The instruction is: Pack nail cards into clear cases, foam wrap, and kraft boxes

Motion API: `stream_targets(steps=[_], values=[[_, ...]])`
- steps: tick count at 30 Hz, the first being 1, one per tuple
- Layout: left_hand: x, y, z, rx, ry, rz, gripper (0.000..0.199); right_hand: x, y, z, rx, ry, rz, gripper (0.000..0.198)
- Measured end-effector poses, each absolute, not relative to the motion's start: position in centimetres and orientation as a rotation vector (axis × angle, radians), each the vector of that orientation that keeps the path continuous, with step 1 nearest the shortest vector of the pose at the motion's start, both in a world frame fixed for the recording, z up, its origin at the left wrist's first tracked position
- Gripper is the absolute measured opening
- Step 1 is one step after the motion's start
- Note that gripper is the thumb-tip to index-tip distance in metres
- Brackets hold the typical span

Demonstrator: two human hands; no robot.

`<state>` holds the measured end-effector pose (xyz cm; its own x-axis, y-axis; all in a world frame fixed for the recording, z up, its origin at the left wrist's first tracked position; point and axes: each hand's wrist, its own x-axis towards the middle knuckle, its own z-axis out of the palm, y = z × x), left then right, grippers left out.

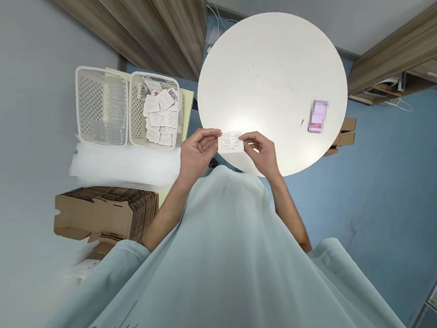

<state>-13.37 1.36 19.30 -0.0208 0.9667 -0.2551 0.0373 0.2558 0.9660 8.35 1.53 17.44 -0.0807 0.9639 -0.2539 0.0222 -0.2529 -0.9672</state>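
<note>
Between my two hands is a small white printed card (231,143), held over the near edge of a round white table (277,62). My left hand (200,149) pinches the card's left edge between thumb and fingers. At its right edge, my right hand (260,150) grips it the same way. Lines of small dark print cover the card, too small to read. To the left of my left hand, a white plastic basket (134,110) holds a loose pile of similar white printed cards (161,118).
A second white basket (89,107) holds clear plastic items. Nearer me lie a white sheet stack (126,165) and folded brown cardboard boxes (95,214). A pixelated rectangular object (318,116) rests on the table's right side. More cardboard (347,132) shows beyond the table edge.
</note>
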Motion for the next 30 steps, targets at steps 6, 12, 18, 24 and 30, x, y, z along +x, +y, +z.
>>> stream_targets(steps=[6,12,18,24,30], values=[[-11.9,1.6,18.2,1.118,1.329,1.016,0.049,10.5,1.2,15.9,-1.338,-1.23,1.395,0.023],[-9.6,1.2,17.5,1.165,1.364,0.921,0.043,13.2,1.3,14.9,-1.322,-1.26,1.333,0.031],[-7.3,0.5,16.0,1.095,1.455,0.925,0.041,14.7,0.9,12.7,-1.326,-1.147,1.43,0.047],[-6.6,0.1,16.1,1.16,1.521,0.853,0.039,15.4,0.6,11.7,-1.31,-1.178,1.514,0.045],[-7.4,0.6,16.9,1.157,1.523,0.699,0.04,16.0,1.6,12.1,-1.305,-1.224,1.598,0.038]])
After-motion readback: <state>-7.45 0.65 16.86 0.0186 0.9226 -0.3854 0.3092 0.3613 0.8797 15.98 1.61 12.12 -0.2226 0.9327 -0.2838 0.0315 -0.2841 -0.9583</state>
